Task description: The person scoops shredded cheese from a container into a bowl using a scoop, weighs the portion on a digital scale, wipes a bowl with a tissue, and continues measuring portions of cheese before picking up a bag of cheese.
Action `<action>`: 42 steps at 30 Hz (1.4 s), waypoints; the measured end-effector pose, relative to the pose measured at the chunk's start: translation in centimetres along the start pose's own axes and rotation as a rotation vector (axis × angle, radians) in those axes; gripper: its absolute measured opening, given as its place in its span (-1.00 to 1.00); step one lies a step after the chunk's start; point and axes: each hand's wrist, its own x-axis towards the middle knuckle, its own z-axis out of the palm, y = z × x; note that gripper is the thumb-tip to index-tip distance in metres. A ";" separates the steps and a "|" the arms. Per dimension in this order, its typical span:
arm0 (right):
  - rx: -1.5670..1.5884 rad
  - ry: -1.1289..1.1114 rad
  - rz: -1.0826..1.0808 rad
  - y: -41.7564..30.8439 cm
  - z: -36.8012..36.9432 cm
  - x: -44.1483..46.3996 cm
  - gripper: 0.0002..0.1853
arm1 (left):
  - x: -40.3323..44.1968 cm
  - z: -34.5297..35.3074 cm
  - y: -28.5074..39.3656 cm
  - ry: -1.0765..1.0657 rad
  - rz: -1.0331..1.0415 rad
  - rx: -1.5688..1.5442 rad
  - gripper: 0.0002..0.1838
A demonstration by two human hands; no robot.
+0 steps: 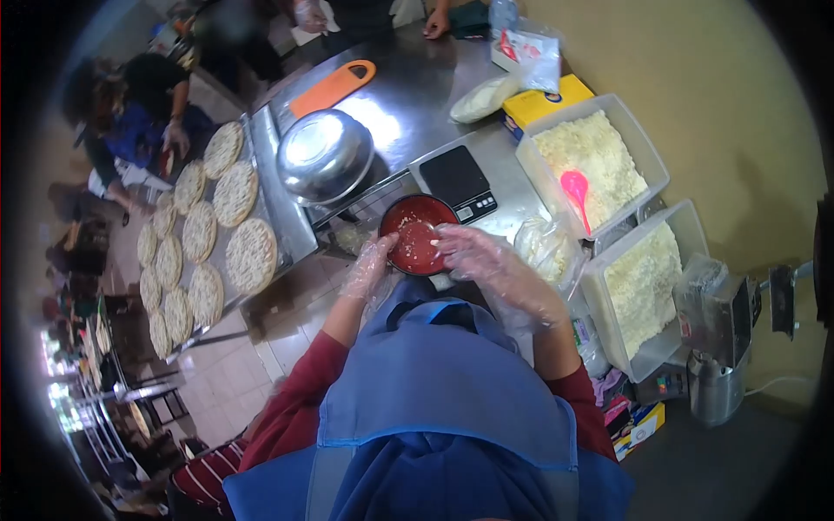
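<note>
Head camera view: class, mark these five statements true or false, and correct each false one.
1. The left hand and right hand are at the red bowl. True.
2. Both hands are bare. False: they wear clear plastic gloves.
3. The red bowl is heaped full. False: only scattered pale bits show inside.
4. A pink spoon lies in a white-filled plastic tub. True.
5. In the picture, the metal bowl is left of the digital scale. True.
</note>
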 end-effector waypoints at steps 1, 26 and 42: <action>-0.150 0.130 -0.120 -0.2 -1.2 -0.2 -0.44 | 0.6 0.8 1.0 0.005 -0.057 -0.017 -0.43; -1.150 0.979 1.048 3.9 -24.0 -0.4 -0.61 | 19.3 6.3 13.0 -0.306 0.314 0.082 -0.45; -1.339 1.009 0.872 7.4 -24.8 0.0 -0.60 | 10.8 16.8 18.7 -0.492 0.065 -0.385 -0.39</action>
